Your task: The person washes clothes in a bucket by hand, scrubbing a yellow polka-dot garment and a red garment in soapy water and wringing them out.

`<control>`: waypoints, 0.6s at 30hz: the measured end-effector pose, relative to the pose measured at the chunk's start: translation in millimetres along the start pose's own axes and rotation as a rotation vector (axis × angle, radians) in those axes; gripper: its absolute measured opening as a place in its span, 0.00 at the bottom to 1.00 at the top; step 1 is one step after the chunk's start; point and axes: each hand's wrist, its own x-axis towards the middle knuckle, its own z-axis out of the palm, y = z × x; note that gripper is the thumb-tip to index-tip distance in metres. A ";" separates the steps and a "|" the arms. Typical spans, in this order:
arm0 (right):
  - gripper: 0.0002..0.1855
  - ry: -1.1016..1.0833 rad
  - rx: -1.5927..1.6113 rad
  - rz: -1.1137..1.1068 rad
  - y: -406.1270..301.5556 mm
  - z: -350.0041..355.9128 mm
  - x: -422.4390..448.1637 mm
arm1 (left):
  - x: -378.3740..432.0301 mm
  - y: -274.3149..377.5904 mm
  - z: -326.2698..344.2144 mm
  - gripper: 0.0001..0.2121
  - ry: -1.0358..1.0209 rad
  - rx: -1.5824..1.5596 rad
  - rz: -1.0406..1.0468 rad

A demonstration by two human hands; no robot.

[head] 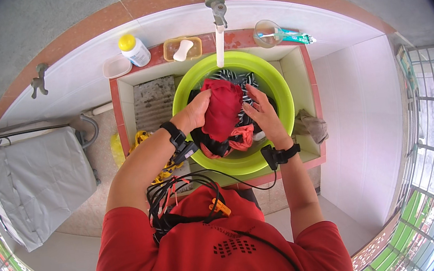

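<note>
A bunched piece of red cloth is gripped at its left side by my left hand, above a lime-green plastic basin. Close to the cloth's right edge, my right hand has its fingers apart; I cannot tell if its thumb touches the cloth. Below lie wet clothes: black-and-white striped fabric, a coral-pink piece and dark cloth. Some water shows around them. The spout of a wall tap points down over the basin's back; whether water runs from it is unclear.
The basin stands in a tiled sink with a ribbed washboard slab. On the ledge are a soap dish, a yellow-capped bottle, a cup and a toothpaste tube. A grey rag hangs right; a covered appliance stands left.
</note>
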 end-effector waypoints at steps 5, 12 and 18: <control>0.15 -0.209 0.105 0.155 4.2 -5.0 9.9 | -12.3 -0.3 9.4 0.14 -0.049 0.120 -0.061; 0.13 -0.070 1.293 0.145 -28.4 -37.7 8.8 | -25.3 2.7 -12.1 0.16 -0.111 0.362 0.013; 0.09 0.019 1.052 0.128 -3.7 -51.6 15.4 | -19.7 5.6 1.5 0.19 -0.051 0.022 0.087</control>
